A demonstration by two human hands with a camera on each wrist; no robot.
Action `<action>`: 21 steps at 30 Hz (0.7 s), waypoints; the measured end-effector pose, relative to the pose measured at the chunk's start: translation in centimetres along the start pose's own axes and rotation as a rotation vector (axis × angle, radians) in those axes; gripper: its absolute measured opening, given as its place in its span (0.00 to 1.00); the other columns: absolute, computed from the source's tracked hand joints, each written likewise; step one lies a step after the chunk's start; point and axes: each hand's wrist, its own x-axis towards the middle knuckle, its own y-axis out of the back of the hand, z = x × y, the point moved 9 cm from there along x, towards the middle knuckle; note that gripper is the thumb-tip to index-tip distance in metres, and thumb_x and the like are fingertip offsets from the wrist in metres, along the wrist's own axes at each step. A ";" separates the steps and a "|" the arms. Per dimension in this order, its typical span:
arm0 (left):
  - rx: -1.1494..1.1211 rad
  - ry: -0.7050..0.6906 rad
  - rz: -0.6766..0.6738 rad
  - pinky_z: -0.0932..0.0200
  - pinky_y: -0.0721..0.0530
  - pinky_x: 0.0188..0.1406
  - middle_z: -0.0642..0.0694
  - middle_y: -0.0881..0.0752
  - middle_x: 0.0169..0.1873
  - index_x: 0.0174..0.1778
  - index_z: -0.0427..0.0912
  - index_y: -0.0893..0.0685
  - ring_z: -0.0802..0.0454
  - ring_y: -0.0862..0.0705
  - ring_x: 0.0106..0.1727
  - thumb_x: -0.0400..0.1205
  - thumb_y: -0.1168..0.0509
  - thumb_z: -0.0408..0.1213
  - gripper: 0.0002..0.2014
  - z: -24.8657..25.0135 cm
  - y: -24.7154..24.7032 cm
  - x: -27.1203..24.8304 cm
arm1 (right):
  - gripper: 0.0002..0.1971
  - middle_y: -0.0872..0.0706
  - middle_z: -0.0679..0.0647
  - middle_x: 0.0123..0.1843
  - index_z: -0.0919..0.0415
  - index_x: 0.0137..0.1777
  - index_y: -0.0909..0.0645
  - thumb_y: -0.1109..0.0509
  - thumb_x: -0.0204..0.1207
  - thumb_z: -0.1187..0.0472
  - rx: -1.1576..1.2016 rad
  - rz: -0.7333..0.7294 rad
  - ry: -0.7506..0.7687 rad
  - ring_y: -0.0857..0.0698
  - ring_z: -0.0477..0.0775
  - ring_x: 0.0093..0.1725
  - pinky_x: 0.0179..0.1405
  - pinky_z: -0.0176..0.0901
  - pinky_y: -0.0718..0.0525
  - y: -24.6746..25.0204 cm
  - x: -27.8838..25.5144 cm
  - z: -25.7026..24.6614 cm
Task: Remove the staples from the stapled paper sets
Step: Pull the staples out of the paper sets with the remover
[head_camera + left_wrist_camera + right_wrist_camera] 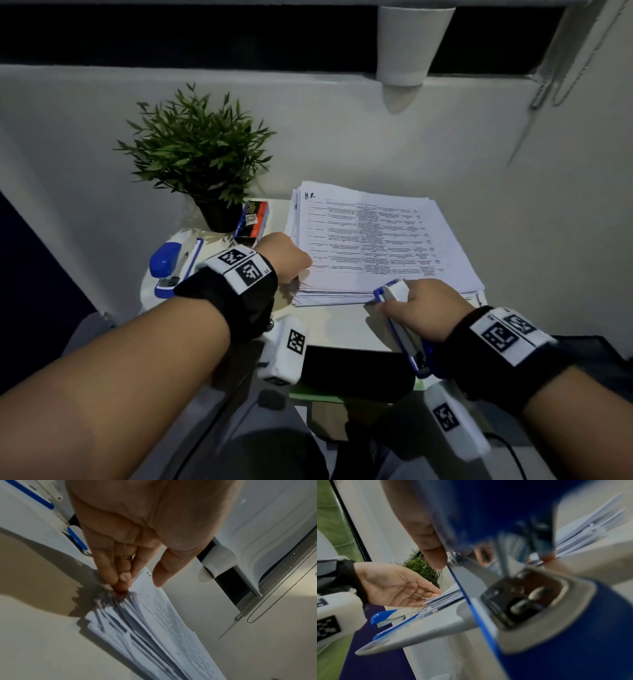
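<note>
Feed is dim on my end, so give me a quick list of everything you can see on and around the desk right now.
paper stack: one pile, white printed sheets, "HR" handwritten on the top page, centre of desk
stapler on desk: one, blue and white, left of the paper stack
stapler in hand: one, blue and white, at the near edge of the paper stack
staple box: one, red, blue and black, beside the plant
potted plant: one, green leaves in a dark pot, back left of desk
desk: one, pale top
left hand: fingertips on the near-left corner of the paper stack
right hand: grips the stapler in hand
</note>
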 end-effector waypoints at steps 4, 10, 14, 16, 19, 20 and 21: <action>0.091 -0.006 0.022 0.65 0.24 0.25 0.48 0.22 0.30 0.36 0.40 0.21 0.49 0.20 0.35 0.78 0.34 0.41 0.09 1.9 0.2 -0.6 | 0.18 0.21 0.50 0.34 0.55 0.38 0.23 0.34 0.75 0.40 -0.098 -0.027 0.000 0.20 0.54 0.44 0.30 0.37 0.31 0.0 0.3 -0.2; 0.021 -0.015 0.027 0.58 0.24 0.48 0.46 0.21 0.41 0.46 0.42 0.24 0.45 0.20 0.52 0.79 0.33 0.42 0.08 4.4 -0.6 -0.8 | 0.35 0.23 0.59 0.72 0.66 0.76 0.32 0.39 0.79 0.40 -0.208 -0.058 0.006 0.24 0.57 0.69 0.57 0.42 0.27 -0.7 -0.1 0.0; -0.171 0.119 0.133 0.56 0.21 0.57 0.42 0.20 0.61 0.71 0.37 0.33 0.41 0.19 0.59 0.67 0.27 0.48 0.39 2.8 0.7 0.9 | 0.32 0.19 0.59 0.63 0.65 0.74 0.32 0.38 0.78 0.41 -0.190 -0.062 0.008 0.23 0.57 0.66 0.50 0.42 0.29 -0.8 -0.1 0.2; -0.250 0.141 0.179 0.52 0.17 0.56 0.41 0.17 0.56 0.65 0.35 0.28 0.41 0.16 0.53 0.64 0.24 0.44 0.35 2.5 1.5 1.2 | 0.25 0.19 0.58 0.58 0.62 0.64 0.27 0.37 0.78 0.42 -0.184 -0.057 0.017 0.22 0.58 0.62 0.46 0.41 0.32 -0.6 -0.1 0.2; -0.182 0.127 0.159 0.61 0.20 0.36 0.44 0.15 0.39 0.39 0.37 0.22 0.47 0.18 0.36 0.72 0.24 0.42 0.15 2.7 2.3 0.8 | 0.19 0.24 0.55 0.48 0.58 0.52 0.30 0.36 0.76 0.42 -0.163 -0.052 0.017 0.24 0.57 0.52 0.44 0.41 0.33 -0.6 -0.1 0.4; -0.131 0.120 0.128 0.62 0.24 0.29 0.44 0.16 0.32 0.34 0.38 0.22 0.49 0.20 0.31 0.75 0.27 0.43 0.14 2.7 2.2 0.7 | 0.19 0.25 0.54 0.46 0.58 0.51 0.32 0.36 0.76 0.42 -0.164 -0.050 0.024 0.25 0.56 0.50 0.44 0.42 0.33 -0.6 -0.1 0.4; -0.075 0.105 0.090 0.62 0.28 0.24 0.45 0.18 0.28 0.31 0.38 0.22 0.50 0.21 0.27 0.76 0.29 0.43 0.15 3.0 2.0 0.6 | 0.20 0.26 0.53 0.46 0.58 0.50 0.33 0.36 0.76 0.41 -0.172 -0.050 0.032 0.24 0.57 0.51 0.44 0.42 0.33 -0.6 -0.2 0.3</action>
